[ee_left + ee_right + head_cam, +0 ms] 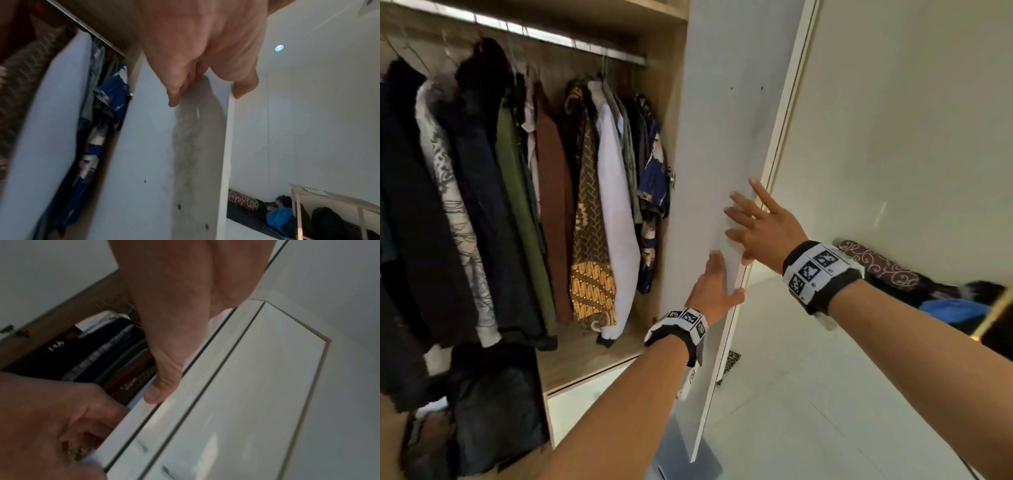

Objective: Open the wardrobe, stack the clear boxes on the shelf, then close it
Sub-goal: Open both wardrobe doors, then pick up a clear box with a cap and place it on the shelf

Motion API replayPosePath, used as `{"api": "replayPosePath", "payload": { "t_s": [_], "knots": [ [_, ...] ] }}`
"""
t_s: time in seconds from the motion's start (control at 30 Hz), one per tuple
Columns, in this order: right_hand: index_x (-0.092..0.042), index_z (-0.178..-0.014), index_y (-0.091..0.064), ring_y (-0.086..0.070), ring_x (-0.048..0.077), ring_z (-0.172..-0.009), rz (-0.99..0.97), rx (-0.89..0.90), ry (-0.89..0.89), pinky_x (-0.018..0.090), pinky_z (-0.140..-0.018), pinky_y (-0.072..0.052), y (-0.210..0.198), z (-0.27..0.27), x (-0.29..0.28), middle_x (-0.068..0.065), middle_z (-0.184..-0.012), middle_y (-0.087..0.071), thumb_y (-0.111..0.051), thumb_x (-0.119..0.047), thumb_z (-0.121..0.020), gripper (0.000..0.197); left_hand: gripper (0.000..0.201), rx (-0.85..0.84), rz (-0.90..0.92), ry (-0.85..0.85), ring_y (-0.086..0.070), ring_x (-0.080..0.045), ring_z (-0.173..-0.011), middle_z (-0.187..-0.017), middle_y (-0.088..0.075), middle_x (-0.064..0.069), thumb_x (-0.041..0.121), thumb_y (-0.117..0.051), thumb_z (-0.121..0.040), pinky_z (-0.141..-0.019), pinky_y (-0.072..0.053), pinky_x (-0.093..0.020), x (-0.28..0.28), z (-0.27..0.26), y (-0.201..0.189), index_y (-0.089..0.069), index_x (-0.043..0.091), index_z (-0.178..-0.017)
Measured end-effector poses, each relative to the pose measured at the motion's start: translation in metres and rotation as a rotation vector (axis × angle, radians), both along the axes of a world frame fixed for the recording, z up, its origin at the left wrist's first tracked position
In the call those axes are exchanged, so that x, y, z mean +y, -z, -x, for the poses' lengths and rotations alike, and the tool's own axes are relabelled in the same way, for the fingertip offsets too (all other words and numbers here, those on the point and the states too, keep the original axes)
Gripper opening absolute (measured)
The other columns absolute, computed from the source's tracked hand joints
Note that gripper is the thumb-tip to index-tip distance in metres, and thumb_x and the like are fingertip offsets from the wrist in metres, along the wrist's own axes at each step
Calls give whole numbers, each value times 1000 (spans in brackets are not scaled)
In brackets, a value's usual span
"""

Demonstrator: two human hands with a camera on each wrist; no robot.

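Note:
The wardrobe stands open, and its white door (pixel 709 137) is swung out edge-on toward me. My left hand (pixel 717 284) grips the door's free edge low down, fingers on the inner face and thumb wrapped round the edge; the left wrist view shows that pinch, left hand (pixel 205 97) on the door (pixel 144 146). Higher up, my right hand (pixel 756 226) lies with straight, spread fingers flat on the inner face. Its thumb (pixel 162 378) rests along the door's edge (pixel 246 386). No clear boxes show in any view.
Shirts and jackets (pixel 551 205) hang tightly from the rail (pixel 551 34) above the wooden wardrobe floor (pixel 585 359). Dark bundles (pixel 493 411) sit at the lower left. Right of the door are white floor tiles (pixel 825 394), a wall and a heap of fabric (pixel 893 274).

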State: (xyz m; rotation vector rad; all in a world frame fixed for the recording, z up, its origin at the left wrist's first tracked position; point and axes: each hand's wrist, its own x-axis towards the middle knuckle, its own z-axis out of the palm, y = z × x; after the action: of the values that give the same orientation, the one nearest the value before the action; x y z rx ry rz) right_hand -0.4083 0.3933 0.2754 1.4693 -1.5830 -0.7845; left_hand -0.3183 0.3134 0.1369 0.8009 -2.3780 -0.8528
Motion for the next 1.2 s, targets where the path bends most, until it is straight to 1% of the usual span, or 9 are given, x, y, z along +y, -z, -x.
{"api": "replayPosePath", "payload": {
  "t_s": [0.1,0.23,0.4,0.57,0.67,0.73,0.83,1.03,1.2],
  "knots": [
    [-30,-147,-40,-2,33,-151,-8,28,16,62,-111,19,0,37,10,3,-162,-23,-57,-59,-86,70,92,44,-61,0,-37,-36,-137,-163,3,-10,38,-52,-96,-110,-32,-37,17,38,3,16,14,-153],
    [-32,-141,-49,-18,32,-149,-1,36,5,59,-115,5,0,79,16,1,-156,-36,-69,-60,-76,73,94,45,-35,-56,-43,-37,-134,-162,12,-13,38,-54,-95,-105,-40,-38,21,86,8,15,10,-152],
    [-32,-143,-46,-14,32,-150,-2,63,-14,58,-116,5,2,106,13,1,-158,-33,-70,-58,-76,76,94,37,1,-92,-48,-38,-129,-161,14,-16,42,-53,-94,-100,-45,-41,18,117,15,11,7,-153],
    [-30,-130,-62,-30,32,-145,-30,13,-19,59,-116,-7,3,111,12,2,-148,-49,-83,-54,-61,76,94,51,-8,-109,-33,-35,-141,-161,14,-15,37,-55,-93,-101,-43,-37,18,122,18,11,5,-153],
    [-30,-133,-59,-25,32,-147,-24,-38,25,59,-116,-1,0,103,15,2,-152,-44,-80,-55,-66,74,93,15,-10,-96,-24,-34,-145,-161,15,-14,36,-54,-94,-107,-37,-38,19,119,10,12,5,-152],
    [-31,-138,-52,-12,32,-150,-13,-73,38,63,-114,11,1,93,15,2,-158,-33,-71,-53,-78,67,93,-32,-1,-73,-22,-33,-146,-162,13,-12,39,-54,-95,-112,-31,-40,16,110,7,12,7,-153],
    [-31,-142,-47,-8,27,-151,-5,-281,29,57,-114,17,8,68,6,3,-159,-28,-56,-49,-91,55,94,-49,-27,-24,-23,-30,-146,-163,-3,-8,48,-56,-92,-116,-27,-43,3,79,13,6,17,-155],
    [-27,-144,-46,-30,22,-143,114,-823,-64,47,-121,-8,54,0,-34,3,-153,-40,-47,-42,-95,51,79,7,-239,-257,-42,-28,-135,-148,-44,-9,57,-54,-88,-110,-37,-40,-27,-19,72,-28,17,-152],
    [-22,-143,-46,-46,27,-130,2,-1157,76,40,-107,-37,131,-43,-56,7,-145,-49,-43,-47,-98,52,58,-54,-299,-433,-56,-26,-122,-136,-58,-9,46,-54,-93,-102,-42,-31,-37,-123,135,-48,12,-140]
  ]
}}
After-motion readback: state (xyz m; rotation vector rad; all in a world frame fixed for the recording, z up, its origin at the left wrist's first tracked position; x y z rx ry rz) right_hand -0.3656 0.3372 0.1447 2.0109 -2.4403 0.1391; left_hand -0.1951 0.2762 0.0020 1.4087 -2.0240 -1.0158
